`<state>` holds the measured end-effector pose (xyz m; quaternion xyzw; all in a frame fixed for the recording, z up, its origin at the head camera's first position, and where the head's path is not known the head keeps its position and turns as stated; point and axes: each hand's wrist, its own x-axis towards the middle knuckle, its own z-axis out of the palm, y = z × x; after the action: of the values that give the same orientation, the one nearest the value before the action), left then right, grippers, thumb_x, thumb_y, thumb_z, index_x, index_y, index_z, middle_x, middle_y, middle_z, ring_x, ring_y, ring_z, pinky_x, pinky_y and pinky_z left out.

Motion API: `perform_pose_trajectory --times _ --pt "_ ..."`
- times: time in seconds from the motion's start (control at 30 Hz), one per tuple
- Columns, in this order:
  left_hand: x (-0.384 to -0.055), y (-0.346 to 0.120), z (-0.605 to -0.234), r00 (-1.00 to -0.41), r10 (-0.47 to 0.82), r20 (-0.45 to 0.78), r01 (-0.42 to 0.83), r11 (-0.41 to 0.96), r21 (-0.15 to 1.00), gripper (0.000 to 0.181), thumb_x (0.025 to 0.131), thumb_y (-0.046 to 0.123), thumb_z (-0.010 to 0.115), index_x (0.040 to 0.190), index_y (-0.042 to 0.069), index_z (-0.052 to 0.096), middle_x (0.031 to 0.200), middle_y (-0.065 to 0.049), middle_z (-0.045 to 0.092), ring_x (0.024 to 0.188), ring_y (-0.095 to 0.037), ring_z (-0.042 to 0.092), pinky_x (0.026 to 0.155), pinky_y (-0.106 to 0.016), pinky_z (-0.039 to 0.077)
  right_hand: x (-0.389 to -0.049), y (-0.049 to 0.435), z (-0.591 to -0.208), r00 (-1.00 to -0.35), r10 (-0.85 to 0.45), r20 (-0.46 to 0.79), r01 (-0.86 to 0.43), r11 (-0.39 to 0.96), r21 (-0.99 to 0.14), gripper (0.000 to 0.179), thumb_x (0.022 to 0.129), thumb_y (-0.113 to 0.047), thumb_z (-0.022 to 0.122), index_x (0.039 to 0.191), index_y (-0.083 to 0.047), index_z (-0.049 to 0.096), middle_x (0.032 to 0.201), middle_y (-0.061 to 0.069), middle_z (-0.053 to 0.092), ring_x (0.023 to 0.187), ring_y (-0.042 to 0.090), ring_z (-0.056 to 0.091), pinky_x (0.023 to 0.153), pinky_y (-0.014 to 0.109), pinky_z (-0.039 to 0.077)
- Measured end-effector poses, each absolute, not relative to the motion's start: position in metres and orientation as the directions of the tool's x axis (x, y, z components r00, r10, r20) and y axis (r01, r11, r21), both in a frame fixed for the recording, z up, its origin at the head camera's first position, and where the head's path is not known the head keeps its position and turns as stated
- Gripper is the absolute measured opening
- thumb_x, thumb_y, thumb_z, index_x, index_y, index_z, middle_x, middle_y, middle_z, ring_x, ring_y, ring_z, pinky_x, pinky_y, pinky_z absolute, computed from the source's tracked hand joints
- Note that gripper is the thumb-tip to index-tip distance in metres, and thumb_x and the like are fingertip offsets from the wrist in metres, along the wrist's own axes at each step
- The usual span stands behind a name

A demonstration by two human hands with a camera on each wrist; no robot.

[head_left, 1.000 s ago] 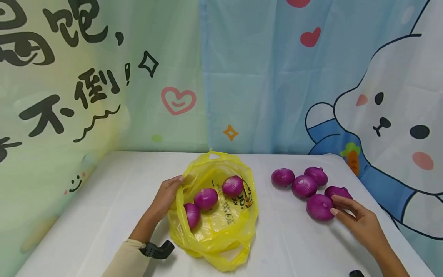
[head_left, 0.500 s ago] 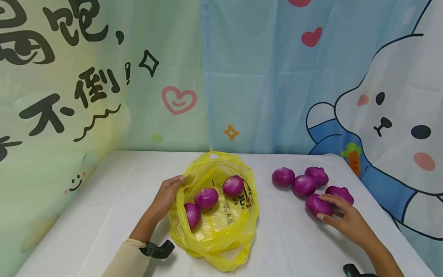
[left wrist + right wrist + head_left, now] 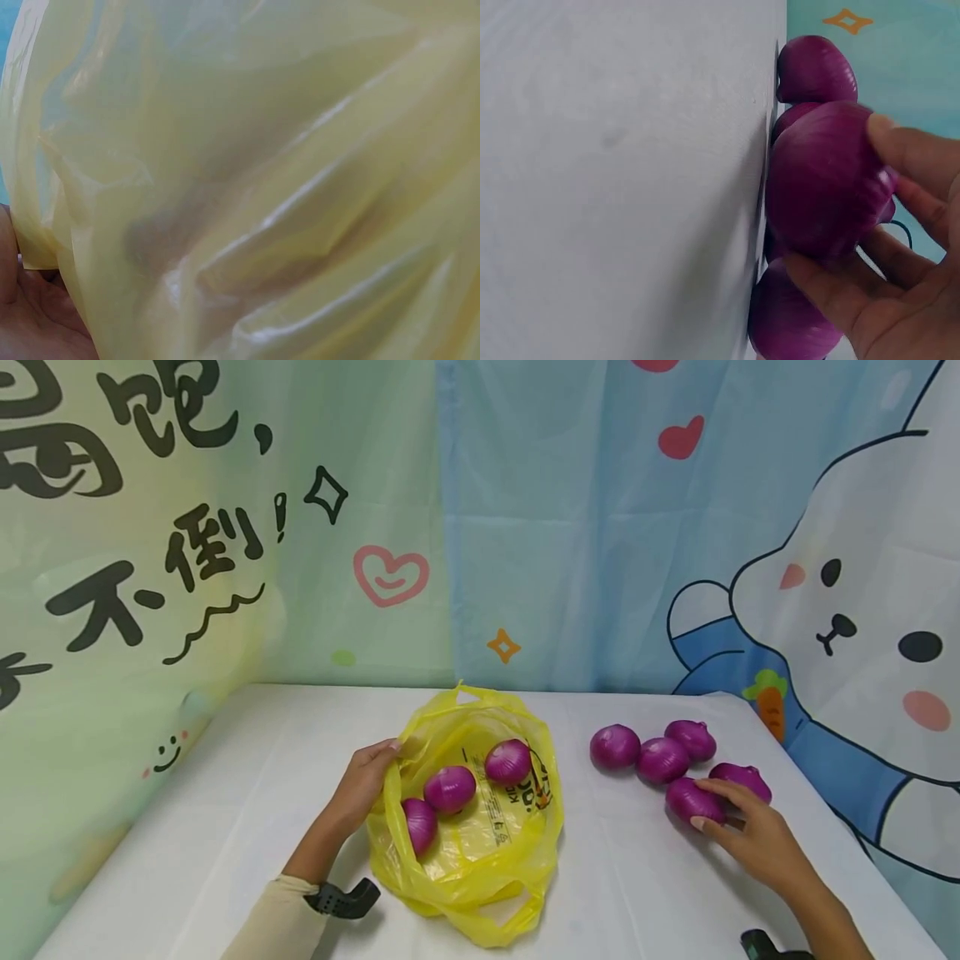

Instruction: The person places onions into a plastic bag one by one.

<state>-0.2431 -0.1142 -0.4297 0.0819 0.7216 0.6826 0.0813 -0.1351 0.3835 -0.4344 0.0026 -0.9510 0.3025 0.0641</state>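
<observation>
A yellow plastic bag [image 3: 525, 868] lies on the table with its mouth spread wide and three red onions [image 3: 450, 789] inside. My left hand [image 3: 363, 789] pinches the bag's left rim between thumb and fingers; in the left wrist view the yellow film [image 3: 300, 187] fills nearly everything, with part of the hand [image 3: 41, 315] at the lower left. On the right, my right hand [image 3: 750, 835] grips the nearest red onion [image 3: 692, 802] of a cluster. The right wrist view shows thumb and fingers around this onion [image 3: 825, 180], with other onions behind it.
Several more red onions [image 3: 662, 760] sit close together behind and beside the gripped one. The white-covered table [image 3: 600, 893] ends at a printed cloth backdrop [image 3: 525, 527]. A black wrist strap [image 3: 341, 900] is on the left wrist.
My right hand has closed around the nearest onion, and that onion has tipped slightly. The left hand and the bag have stayed in place.
</observation>
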Motion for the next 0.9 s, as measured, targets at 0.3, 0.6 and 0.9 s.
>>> perform_pose_trajectory --times 0.3,0.6,0.9 --pt "-0.244 -0.113 -0.430 -0.975 0.224 -0.012 0.002 0.060 0.998 0.040 0.105 0.028 0.039 0.116 -0.004 0.060 0.094 -0.017 0.061 0.081 -0.026 0.063 0.067 -0.029 0.056 -0.136 0.373 -0.423 -0.972 0.016 0.233 -0.127 0.800 -0.586 0.057 0.088 -0.021 0.075 0.137 -0.005 0.052 0.134 0.027 0.047 0.117 0.053 0.045 0.084 0.057 0.046" --pt "-0.243 -0.110 -0.430 -0.975 0.224 -0.014 -0.002 0.050 0.999 0.041 0.105 0.028 0.040 0.116 -0.006 0.060 0.093 -0.017 0.061 0.079 -0.025 0.062 0.066 -0.027 0.055 -0.141 0.354 -0.410 -0.967 -0.011 0.253 -0.188 0.700 -0.689 0.056 0.089 -0.020 0.073 0.139 -0.008 0.052 0.136 0.023 0.049 0.120 0.049 0.046 0.082 0.036 0.052" --pt "-0.243 -0.109 -0.430 -0.972 0.235 -0.004 0.011 0.064 0.998 0.040 0.105 0.027 0.042 0.118 -0.006 0.060 0.096 -0.017 0.061 0.083 -0.026 0.062 0.070 -0.027 0.055 -0.152 0.321 -0.402 -0.975 -0.058 0.213 -0.203 0.607 -0.768 0.058 0.089 -0.020 0.073 0.141 -0.011 0.050 0.141 0.021 0.044 0.124 0.046 0.043 0.080 0.041 0.055"
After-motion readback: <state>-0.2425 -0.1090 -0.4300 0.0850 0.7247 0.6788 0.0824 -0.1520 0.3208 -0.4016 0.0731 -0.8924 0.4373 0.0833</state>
